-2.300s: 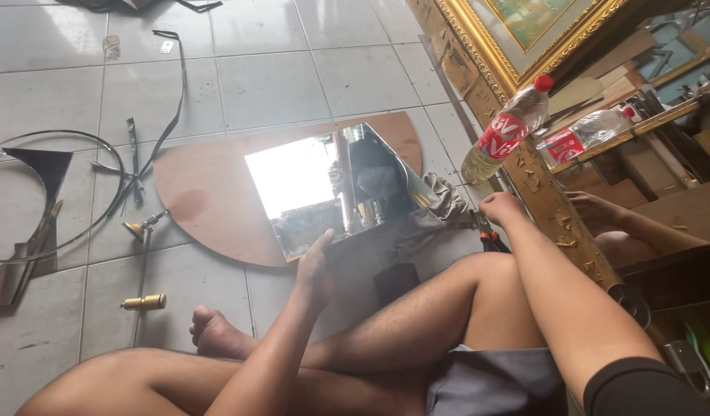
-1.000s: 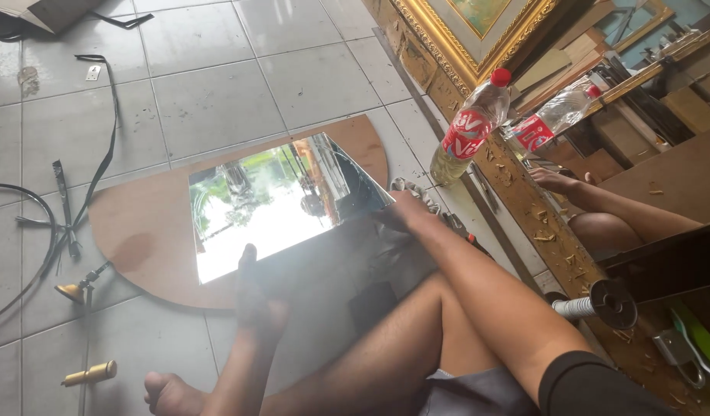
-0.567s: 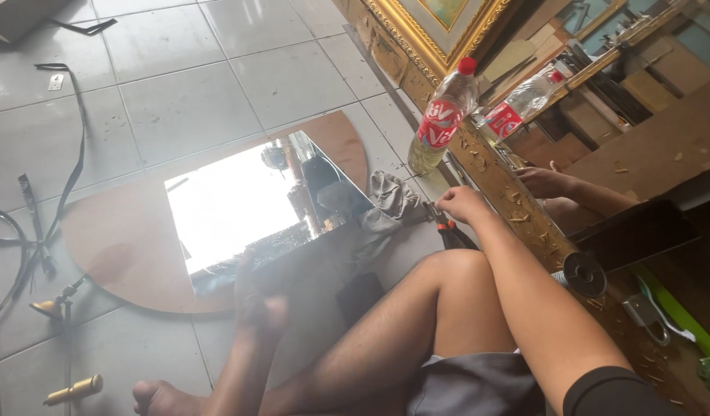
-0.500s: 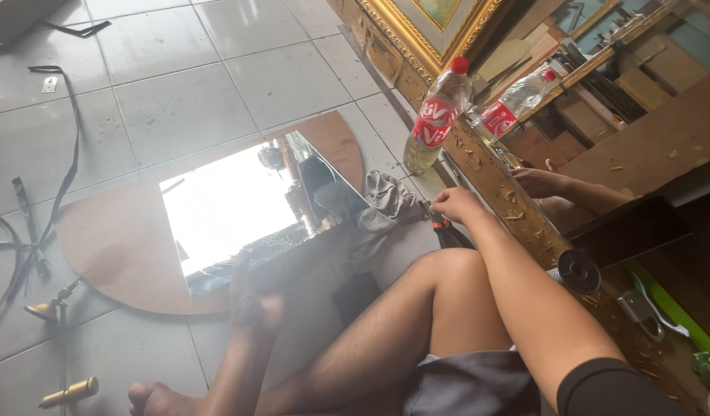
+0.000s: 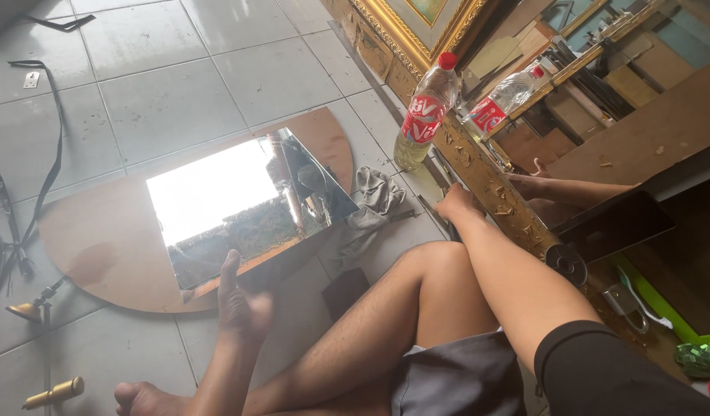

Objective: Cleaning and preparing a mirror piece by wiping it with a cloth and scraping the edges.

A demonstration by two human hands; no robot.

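On floor: mirror (image 5: 247, 204) | left hand (image 5: 243, 304) flat, fingers pressed together, steadying near edge | right hand (image 5: 457, 206) grip unclear.

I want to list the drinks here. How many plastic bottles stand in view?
1 real plastic bottle, red-capped, stands on the floor against the gold-framed mirror, beyond the right hand. The second bottle shape beside it is its reflection. Others may be hidden.

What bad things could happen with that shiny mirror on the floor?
The left hand presses on the bare near edge of the rectangular mirror sheet; that edge might cut skin. The mirror overhangs the rounded brown wooden board, so leaning hard could crack it. The right hand reaches close to the clear plastic bottle with the red cap, which could tip over.
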